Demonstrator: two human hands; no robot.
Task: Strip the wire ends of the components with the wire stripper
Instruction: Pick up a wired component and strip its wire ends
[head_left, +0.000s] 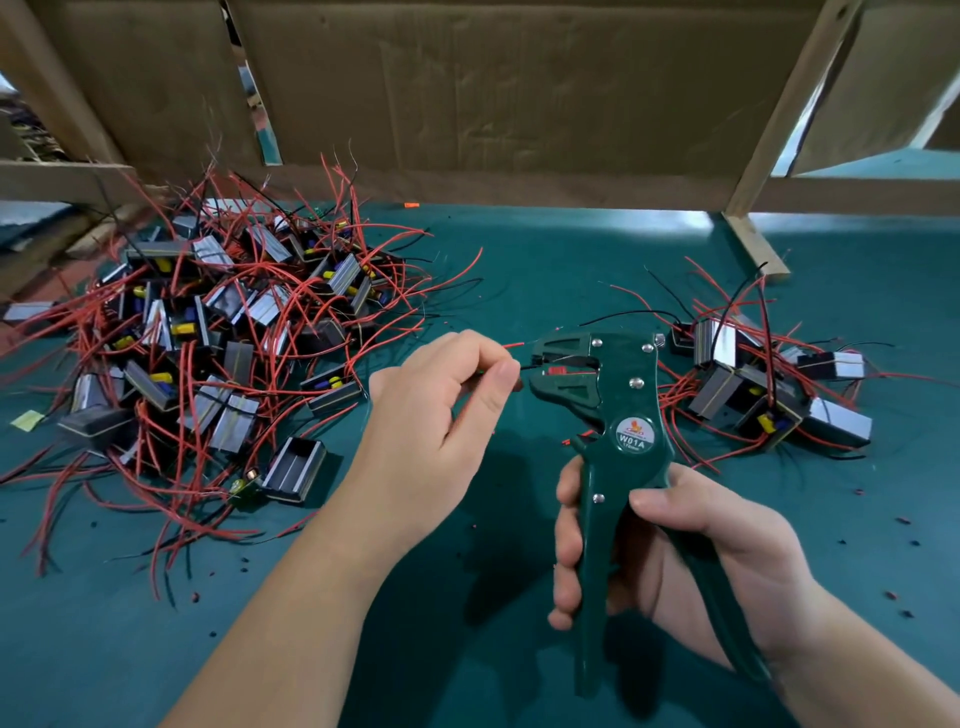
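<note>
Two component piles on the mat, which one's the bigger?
The left pile, beyond the left hand: a wide tangle of many components and red wires. The right pile, behind the wire stripper, holds only a handful.

Dark green wire stripper (618, 410), round label "W01A": upright, head pointing left, handles gripped in right hand (675, 551). Thin red wire (511, 344): pinched by left hand (441, 410), end at the stripper's mouth. Black box-shaped components with red and black leads: large heap (208, 332) left, smaller heap (769, 384) right.
</note>
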